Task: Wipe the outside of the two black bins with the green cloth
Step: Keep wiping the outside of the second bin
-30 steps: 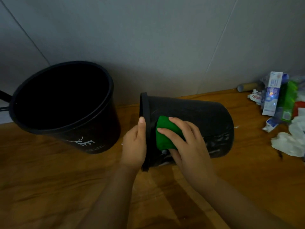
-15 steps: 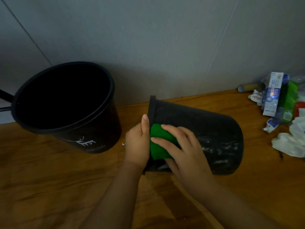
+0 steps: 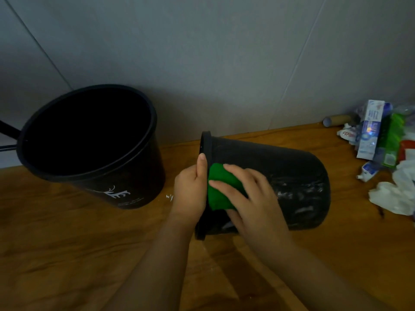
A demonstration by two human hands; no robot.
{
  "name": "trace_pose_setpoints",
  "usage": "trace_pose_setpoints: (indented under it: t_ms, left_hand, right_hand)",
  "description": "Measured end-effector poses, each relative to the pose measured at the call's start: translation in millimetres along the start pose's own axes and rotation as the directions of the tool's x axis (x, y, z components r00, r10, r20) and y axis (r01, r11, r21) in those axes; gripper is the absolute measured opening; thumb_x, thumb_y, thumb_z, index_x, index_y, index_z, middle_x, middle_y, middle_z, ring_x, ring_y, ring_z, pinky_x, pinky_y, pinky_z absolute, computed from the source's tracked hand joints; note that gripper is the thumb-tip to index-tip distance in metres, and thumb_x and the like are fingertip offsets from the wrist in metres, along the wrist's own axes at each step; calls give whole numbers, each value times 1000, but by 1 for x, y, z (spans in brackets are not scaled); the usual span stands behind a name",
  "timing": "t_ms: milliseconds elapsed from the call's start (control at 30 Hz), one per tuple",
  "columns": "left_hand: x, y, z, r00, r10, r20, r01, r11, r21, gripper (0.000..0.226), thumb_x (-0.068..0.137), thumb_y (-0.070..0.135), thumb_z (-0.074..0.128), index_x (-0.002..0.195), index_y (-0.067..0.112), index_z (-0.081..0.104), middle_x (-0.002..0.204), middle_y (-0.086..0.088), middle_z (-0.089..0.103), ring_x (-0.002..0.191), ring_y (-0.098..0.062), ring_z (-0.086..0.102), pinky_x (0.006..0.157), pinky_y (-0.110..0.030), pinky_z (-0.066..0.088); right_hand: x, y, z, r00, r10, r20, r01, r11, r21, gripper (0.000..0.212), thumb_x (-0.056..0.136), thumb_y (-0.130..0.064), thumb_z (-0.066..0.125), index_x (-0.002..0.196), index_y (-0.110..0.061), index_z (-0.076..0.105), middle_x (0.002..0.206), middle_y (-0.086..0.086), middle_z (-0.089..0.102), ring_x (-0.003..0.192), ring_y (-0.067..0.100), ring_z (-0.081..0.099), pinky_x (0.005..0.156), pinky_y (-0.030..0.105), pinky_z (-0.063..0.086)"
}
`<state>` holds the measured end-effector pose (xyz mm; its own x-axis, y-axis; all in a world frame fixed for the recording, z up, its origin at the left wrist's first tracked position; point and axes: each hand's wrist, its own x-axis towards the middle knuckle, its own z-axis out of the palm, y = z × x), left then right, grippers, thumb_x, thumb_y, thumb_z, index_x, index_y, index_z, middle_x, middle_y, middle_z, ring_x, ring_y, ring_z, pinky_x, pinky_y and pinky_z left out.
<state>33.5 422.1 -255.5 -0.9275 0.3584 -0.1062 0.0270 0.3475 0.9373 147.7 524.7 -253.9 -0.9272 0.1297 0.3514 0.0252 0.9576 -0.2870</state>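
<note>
One black bin (image 3: 289, 176) lies on its side on the wooden floor, its rim to the left, with wet streaks on its wall. My left hand (image 3: 190, 189) grips that rim, thumb pointing up along it. My right hand (image 3: 251, 198) presses the green cloth (image 3: 219, 189) flat against the bin's outer wall just right of the rim, fingers spread over it. The second black bin (image 3: 121, 185) stands upright to the left, open at the top, with a white mark low on its side.
A grey wall runs close behind both bins. At the right edge lies a heap of litter: a toothpaste box (image 3: 369, 129), green packaging (image 3: 391, 140), crumpled white paper (image 3: 397, 194) and a cardboard tube (image 3: 336, 120). Bare wooden floor (image 3: 67, 254) spreads in front.
The lying bin has turned and shifted slightly right, showing more wet streaks. My right hand with the cloth slid towards the rim; my left hand has kept its hold.
</note>
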Motion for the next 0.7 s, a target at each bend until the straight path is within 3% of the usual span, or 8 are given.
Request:
trace_pose_setpoints:
  t_ms: [67,233,300,367,433,600,700]
  left_hand:
    - [4,1,-2,1000,1,16,-1,1000,1,66,104,46,32,72,-4,60,65,-10,57,62,-22,55,60,-35,43]
    - [9,1,-1,1000,-12,15,12,1000,10,67,103,50,32,76,-5,61,70,-15,58,67,-32,58,65,-43,48]
    - [9,1,1,999,-32,20,32,999,8,66,103,50,31,75,-2,62,70,-14,60,69,-33,59,66,-44,50]
    - [9,2,0,999,-34,22,33,999,18,63,104,48,30,70,4,60,66,-8,59,65,-26,57,62,-37,46]
    - [10,3,-1,999,-36,35,35,999,17,66,104,48,30,72,0,62,70,-14,63,69,-30,61,65,-39,50]
    - [15,0,-1,997,-61,51,61,998,4,72,102,54,29,87,-7,65,88,-26,67,87,-41,64,81,-54,53]
    - [13,0,1,996,-71,59,72,997,-3,74,102,56,28,92,-8,64,90,-29,65,86,-43,63,80,-55,53]
  right_hand:
    - [6,9,-1,1000,-11,0,11,1000,-23,51,82,-19,59,132,-27,54,144,2,44,129,29,41,102,47,43]
    - [-4,13,3,955,266,-129,-271,962,-24,54,78,-21,63,131,-24,54,142,7,43,127,33,39,98,51,46]
    - [-12,3,12,971,200,-129,-205,978,-32,58,73,-21,64,130,-26,53,142,8,42,127,33,38,99,53,45]
    - [-14,-3,18,996,49,-79,-54,997,-63,62,72,-23,63,132,-29,48,142,7,41,127,33,38,102,51,42]
    - [-9,1,17,998,-38,-44,33,994,-109,61,75,-25,61,134,-30,46,142,8,41,127,34,40,103,50,42]
    - [-9,21,9,972,186,-142,-199,977,-82,59,75,-21,64,132,-26,50,142,10,41,125,37,39,97,55,45]
    - [-18,13,14,975,148,-163,-162,984,-74,62,70,-18,66,129,-27,49,141,8,41,125,35,38,97,53,45]
